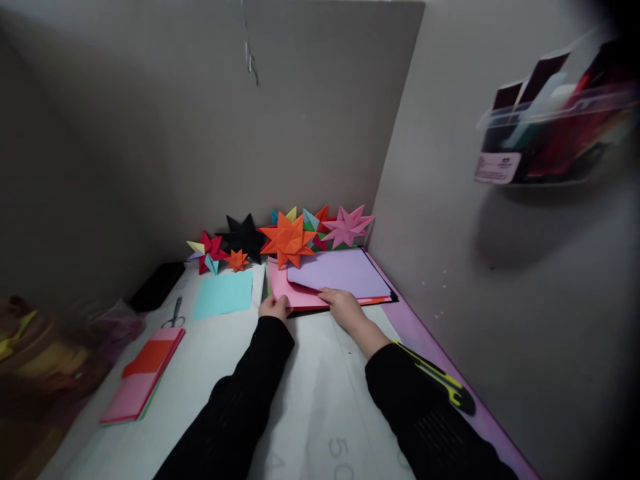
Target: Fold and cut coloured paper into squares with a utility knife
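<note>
Head view: I see the paper stack [333, 275] on the desk [310, 387], against the far wall. Left hand [274, 309] at the stack's near-left corner, clamped on the pink sheet's [280, 285] edge. Right hand [343, 309] on the stack's near edge, fingers over the lilac sheet [353, 268]; can't tell if the thumb closes underneath. Lilac's left corner lifted off pink. Stars [289, 240] behind stack. Left of stack: blue sheet [224, 295], then scissors [173, 315]. Cutter [445, 379] near-right of stack.
</note>
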Action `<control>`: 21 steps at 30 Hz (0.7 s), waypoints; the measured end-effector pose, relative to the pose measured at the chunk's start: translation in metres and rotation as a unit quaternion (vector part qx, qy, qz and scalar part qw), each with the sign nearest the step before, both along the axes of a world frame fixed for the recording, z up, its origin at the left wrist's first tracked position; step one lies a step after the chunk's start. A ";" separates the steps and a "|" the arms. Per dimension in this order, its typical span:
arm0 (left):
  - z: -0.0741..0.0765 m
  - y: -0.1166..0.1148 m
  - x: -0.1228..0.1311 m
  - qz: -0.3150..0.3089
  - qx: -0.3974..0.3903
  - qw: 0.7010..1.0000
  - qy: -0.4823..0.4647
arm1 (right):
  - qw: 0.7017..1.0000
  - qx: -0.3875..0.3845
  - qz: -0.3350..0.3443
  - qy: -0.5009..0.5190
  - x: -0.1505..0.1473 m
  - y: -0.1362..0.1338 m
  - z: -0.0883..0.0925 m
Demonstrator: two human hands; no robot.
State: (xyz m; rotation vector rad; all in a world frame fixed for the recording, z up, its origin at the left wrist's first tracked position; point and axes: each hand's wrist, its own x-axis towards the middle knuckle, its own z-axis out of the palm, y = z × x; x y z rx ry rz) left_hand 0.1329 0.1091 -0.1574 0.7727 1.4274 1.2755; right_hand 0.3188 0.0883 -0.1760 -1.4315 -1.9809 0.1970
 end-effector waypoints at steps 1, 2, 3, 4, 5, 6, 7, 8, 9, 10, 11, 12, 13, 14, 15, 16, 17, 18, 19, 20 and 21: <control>0.002 -0.003 -0.005 0.005 0.014 1.000 0.006 | 1.000 -0.003 0.000 0.000 0.001 0.001 0.000; 0.004 -0.006 -0.011 0.008 0.026 1.000 0.012 | 1.000 -0.006 0.000 -0.001 0.001 0.001 0.000; 0.006 -0.008 -0.016 0.009 0.035 0.999 0.018 | 1.000 -0.009 0.000 -0.001 0.001 0.001 0.000; 0.007 -0.011 -0.022 0.009 0.039 0.999 0.025 | 1.000 -0.011 0.000 -0.002 0.001 0.002 0.000; 0.008 -0.013 -0.028 0.008 0.040 0.999 0.032 | 1.000 -0.013 0.001 -0.002 0.000 0.002 0.001; 0.009 -0.014 -0.033 0.005 0.037 0.999 0.039 | 1.000 -0.014 0.001 -0.003 -0.001 0.002 0.001; 0.010 -0.015 -0.037 0.002 0.029 0.999 0.046 | 1.000 -0.015 0.002 -0.003 -0.001 0.001 0.002; 0.010 -0.016 -0.040 -0.002 0.018 0.998 0.052 | 1.000 -0.016 0.002 -0.004 -0.002 0.001 0.002; 0.009 -0.017 -0.043 -0.008 0.004 0.998 0.057 | 1.000 -0.016 0.002 -0.006 -0.003 0.000 0.003; 0.009 -0.017 -0.045 -0.014 -0.010 0.998 0.061 | 1.000 -0.016 0.001 -0.007 -0.003 0.000 0.004; 0.008 -0.018 -0.047 -0.022 -0.023 0.997 0.064 | 1.000 -0.016 0.001 -0.009 -0.004 -0.001 0.004; 0.009 -0.018 -0.048 -0.030 -0.033 0.997 0.067 | 1.000 -0.016 0.000 -0.012 -0.004 -0.002 0.005; 0.010 -0.018 -0.048 -0.037 -0.037 0.996 0.072 | 1.000 -0.017 -0.002 -0.014 -0.004 -0.002 0.005; 0.012 -0.019 -0.050 -0.042 -0.037 0.995 0.081 | 1.000 -0.018 -0.006 -0.016 -0.004 -0.003 0.006; 0.015 -0.019 -0.051 -0.045 -0.033 0.994 0.093 | 1.000 -0.019 -0.009 -0.018 -0.003 -0.003 0.006; 0.020 -0.019 -0.054 -0.045 -0.028 0.993 0.108 | 1.000 -0.020 -0.014 -0.019 -0.002 -0.003 0.006; 0.026 -0.019 -0.057 -0.043 -0.022 0.991 0.127 | 0.999 -0.022 -0.018 -0.019 -0.001 -0.003 0.006; 0.033 -0.018 -0.062 -0.038 -0.017 0.988 0.148 | 0.999 -0.024 -0.022 -0.020 0.000 -0.003 0.006; 0.041 -0.018 -0.068 -0.031 -0.013 0.985 0.169 | 0.999 -0.025 -0.025 -0.019 0.001 -0.003 0.007; 0.049 -0.018 -0.075 -0.023 -0.009 0.982 0.189 | 0.999 -0.026 -0.027 -0.019 0.002 -0.003 0.007; 0.058 -0.019 -0.083 -0.012 -0.007 0.978 0.206 | 0.999 -0.028 -0.027 -0.018 0.003 -0.003 0.008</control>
